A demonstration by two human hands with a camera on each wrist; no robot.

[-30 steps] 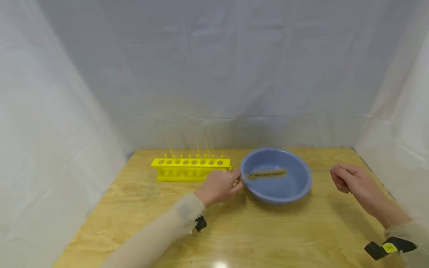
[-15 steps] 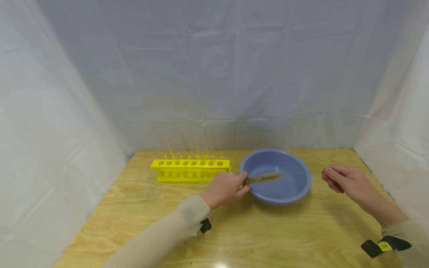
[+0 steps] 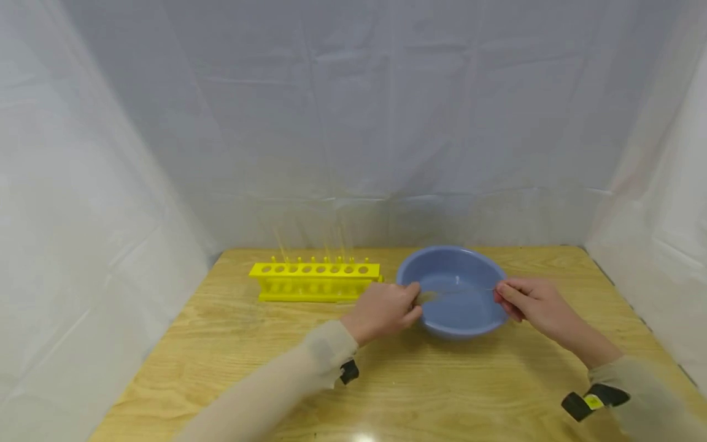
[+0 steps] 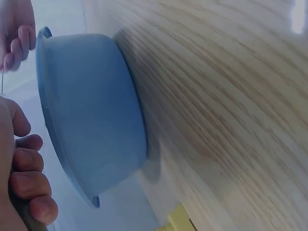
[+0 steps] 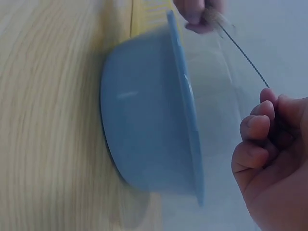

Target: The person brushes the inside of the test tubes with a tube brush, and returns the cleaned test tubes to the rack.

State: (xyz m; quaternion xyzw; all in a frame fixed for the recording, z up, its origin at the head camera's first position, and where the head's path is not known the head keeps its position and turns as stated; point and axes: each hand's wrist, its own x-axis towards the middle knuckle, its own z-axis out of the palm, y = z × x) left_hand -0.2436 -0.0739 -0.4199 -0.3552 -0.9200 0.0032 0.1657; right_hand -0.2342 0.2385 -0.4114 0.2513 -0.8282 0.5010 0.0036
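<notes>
Presently, head view: the left hand (image 3: 385, 311) and right hand (image 3: 534, 305) are apart at opposite sides of the blue basin (image 3: 464, 318), a brush (image 3: 428, 298) spanning them above it. Left wrist view: left fingers (image 4: 30, 185) wrap a dark length (image 4: 24, 214). Right wrist view: the left hand seemingly grips a clear tube (image 5: 224, 28) around bristles (image 5: 211, 17); right fingertips (image 5: 267, 96) pinch the twisted wire (image 5: 245, 56). Apparent step: brushing the tube; the next stroke calls for coaxial alignment.
</notes>
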